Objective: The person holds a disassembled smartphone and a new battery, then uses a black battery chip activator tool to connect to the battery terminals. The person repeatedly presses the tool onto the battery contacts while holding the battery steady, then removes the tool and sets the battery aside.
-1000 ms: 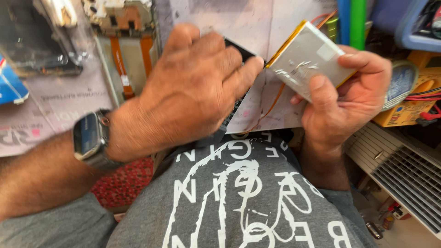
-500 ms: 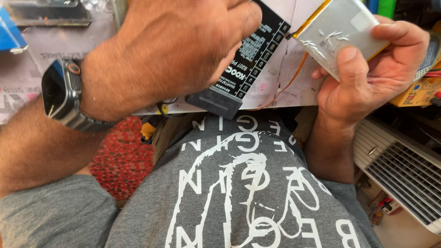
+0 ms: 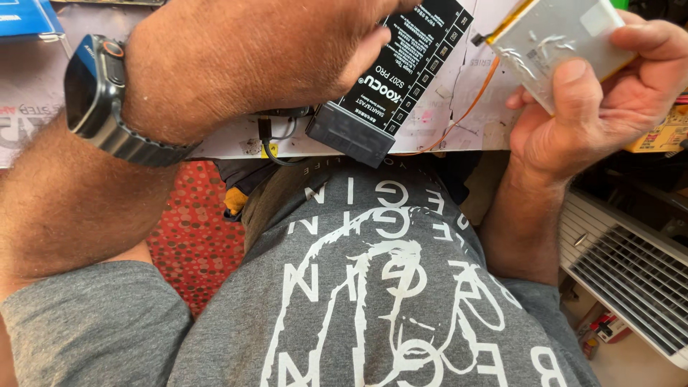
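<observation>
Right hand (image 3: pixel 584 107) is pinching the silver pouch battery (image 3: pixel 555 36) by its edges, soft and puncture-prone; left hand (image 3: pixel 251 61) is gripping the rigid black board (image 3: pixel 401 72) firmly.

— What sits behind all this?

— A pale worktop (image 3: pixel 236 143) runs across the upper part of the view, its surface scuffed and marked. A blue box (image 3: pixel 25 18) lies at its far left corner.

— And lower down?

— A red speckled mat (image 3: pixel 197 244) covers the floor on the left (dots of gold all over it). On the right stands a white slatted grille (image 3: pixel 631 276), with dim shelving above it. Light is bright and even.
</observation>
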